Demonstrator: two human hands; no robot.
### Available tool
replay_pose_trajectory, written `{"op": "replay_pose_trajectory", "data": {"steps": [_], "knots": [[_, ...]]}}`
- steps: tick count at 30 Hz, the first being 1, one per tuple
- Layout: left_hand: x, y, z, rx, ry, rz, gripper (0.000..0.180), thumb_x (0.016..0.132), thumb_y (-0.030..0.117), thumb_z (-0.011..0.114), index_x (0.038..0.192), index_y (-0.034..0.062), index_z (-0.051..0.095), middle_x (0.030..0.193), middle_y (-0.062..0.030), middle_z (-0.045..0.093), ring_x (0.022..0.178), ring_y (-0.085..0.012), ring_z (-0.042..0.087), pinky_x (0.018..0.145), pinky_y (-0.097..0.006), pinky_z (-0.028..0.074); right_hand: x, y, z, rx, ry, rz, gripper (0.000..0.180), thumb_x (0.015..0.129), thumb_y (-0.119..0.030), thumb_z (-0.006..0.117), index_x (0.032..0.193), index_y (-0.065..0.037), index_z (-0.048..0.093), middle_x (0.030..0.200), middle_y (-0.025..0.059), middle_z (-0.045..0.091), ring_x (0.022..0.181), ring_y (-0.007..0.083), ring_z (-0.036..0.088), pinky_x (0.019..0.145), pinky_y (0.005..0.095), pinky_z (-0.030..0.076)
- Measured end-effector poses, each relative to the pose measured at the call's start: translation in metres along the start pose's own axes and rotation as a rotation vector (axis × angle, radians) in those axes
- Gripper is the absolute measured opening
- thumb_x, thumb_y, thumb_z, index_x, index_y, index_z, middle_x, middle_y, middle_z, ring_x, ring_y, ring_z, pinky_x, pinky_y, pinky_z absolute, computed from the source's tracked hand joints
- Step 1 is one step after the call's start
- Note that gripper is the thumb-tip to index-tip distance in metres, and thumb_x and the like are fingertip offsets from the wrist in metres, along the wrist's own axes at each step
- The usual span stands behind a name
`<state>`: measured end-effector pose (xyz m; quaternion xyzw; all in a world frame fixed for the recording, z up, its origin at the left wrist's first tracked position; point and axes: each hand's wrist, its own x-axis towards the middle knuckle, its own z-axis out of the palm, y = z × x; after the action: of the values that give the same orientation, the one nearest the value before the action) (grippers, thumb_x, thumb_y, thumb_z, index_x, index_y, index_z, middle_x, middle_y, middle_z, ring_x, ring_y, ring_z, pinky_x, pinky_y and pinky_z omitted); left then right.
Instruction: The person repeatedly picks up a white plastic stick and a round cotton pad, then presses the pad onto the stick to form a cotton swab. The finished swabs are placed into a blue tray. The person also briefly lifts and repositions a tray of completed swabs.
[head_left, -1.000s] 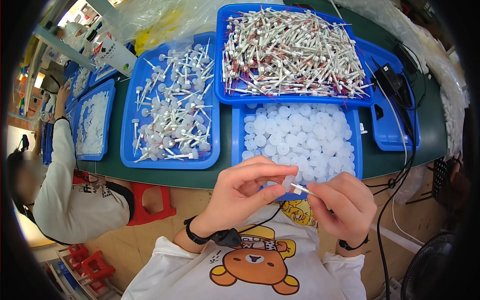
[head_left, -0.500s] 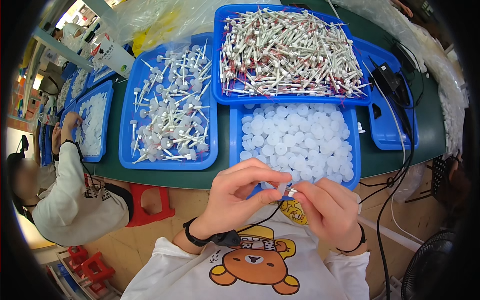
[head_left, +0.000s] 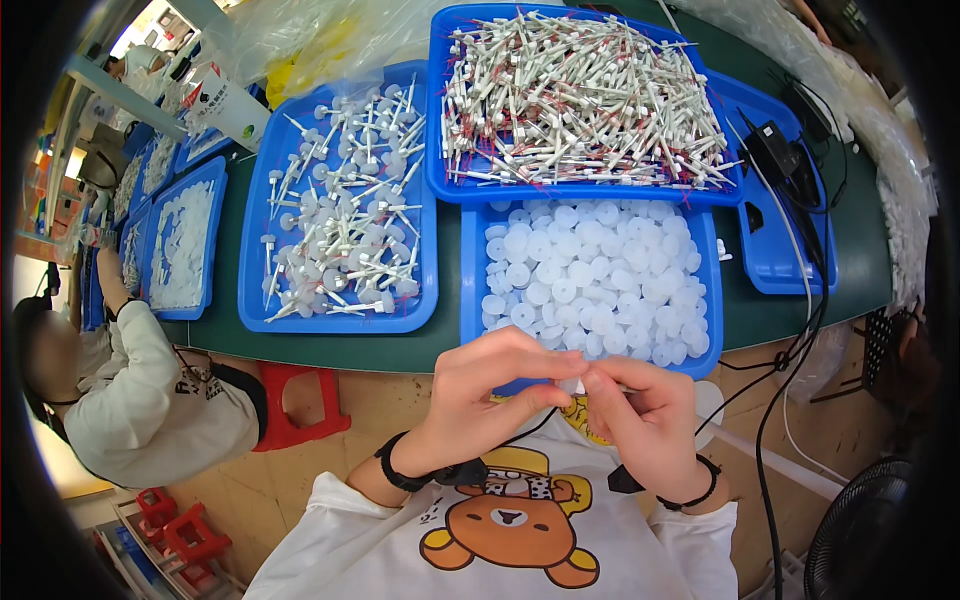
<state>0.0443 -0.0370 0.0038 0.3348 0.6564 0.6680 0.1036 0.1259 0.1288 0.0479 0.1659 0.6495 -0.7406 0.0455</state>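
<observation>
My left hand point(head_left: 495, 385) and my right hand point(head_left: 642, 415) meet at the fingertips in front of my chest. Pinched by the left thumb and forefinger is a translucent white plastic disc point(head_left: 571, 386), mostly covered by the fingers. The right fingers press a small white plug-like part against it; that part is almost wholly hidden. Just beyond the hands, a blue tray point(head_left: 470, 270) is filled with loose frosted discs point(head_left: 590, 275). Above it, a second blue tray point(head_left: 436, 150) is heaped with thin white sticks point(head_left: 580, 105) bearing red wires.
At left, another blue tray point(head_left: 428, 260) contains sticks joined to discs point(head_left: 345, 215). A black power adapter point(head_left: 772, 152) and cables lie at right. A co-worker point(head_left: 130, 380) sits at far left beside a tray of white parts point(head_left: 183, 250). A black fan point(head_left: 865, 525) stands lower right.
My right hand has closed in on the left, and the white plug is now pressed to the disc and nearly hidden. The co-worker's hand has moved away from its tray.
</observation>
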Motion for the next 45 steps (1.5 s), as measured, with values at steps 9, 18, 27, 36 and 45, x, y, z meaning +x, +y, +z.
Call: {"op": "replay_pose_trajectory", "data": {"steps": [9,18,27,36,45], "knots": [[-0.003,0.007,-0.026,0.108,0.191,0.117,0.032,0.072,-0.003,0.079,0.103,0.0005,0.072,0.094,-0.009,0.07,0.084,-0.0214,0.064,0.074,-0.03,0.052,0.021,-0.017,-0.019,-0.04,-0.298,-0.09,0.02,0.092,-0.003,0.063,0.111,0.001,0.065,0.091,0.0035,0.061,0.074,0.0071,0.054,0.067,0.0237,0.045],[0.0,0.012,-0.061,1.25,0.73,0.007,0.035,0.076,0.005,0.077,0.109,0.0119,0.07,0.108,-0.0017,0.065,0.101,-0.0214,0.054,0.091,-0.039,0.035,0.062,-0.058,-0.04,-0.795,0.029,-0.552,0.011,0.086,-0.002,0.065,0.097,0.001,0.065,0.081,0.008,0.06,0.075,0.0165,0.059,0.07,0.027,0.045],[0.016,-0.009,-0.015,1.028,0.041,0.011,0.017,0.078,0.01,0.075,0.094,0.0074,0.069,0.092,-0.0023,0.059,0.09,-0.0218,0.054,0.084,-0.038,0.034,0.168,-0.052,-0.024,-1.208,-0.052,-0.777,0.01,0.082,-0.003,0.066,0.091,-0.002,0.066,0.088,0.0118,0.063,0.083,0.0297,0.064,0.073,0.0398,0.051],[0.02,-0.009,-0.02,0.941,-0.059,0.017,0.014,0.079,0.008,0.074,0.091,0.0078,0.067,0.094,-0.0023,0.06,0.09,-0.0215,0.054,0.085,-0.037,0.034,0.173,-0.062,-0.019,-1.178,-0.002,-1.016,0.011,0.08,-0.002,0.068,0.091,-0.004,0.07,0.088,0.0107,0.062,0.081,0.0307,0.064,0.071,0.0395,0.052],[0.019,0.003,-0.025,0.541,0.099,-0.073,0.017,0.083,0.0,0.068,0.098,0.0068,0.065,0.092,-0.0059,0.062,0.083,-0.021,0.061,0.079,-0.034,0.042,0.112,-0.081,-0.025,-0.882,0.218,-1.169,0.024,0.076,0.007,0.071,0.097,-0.004,0.071,0.094,0.0089,0.067,0.085,0.0218,0.066,0.072,0.0309,0.052]]}}
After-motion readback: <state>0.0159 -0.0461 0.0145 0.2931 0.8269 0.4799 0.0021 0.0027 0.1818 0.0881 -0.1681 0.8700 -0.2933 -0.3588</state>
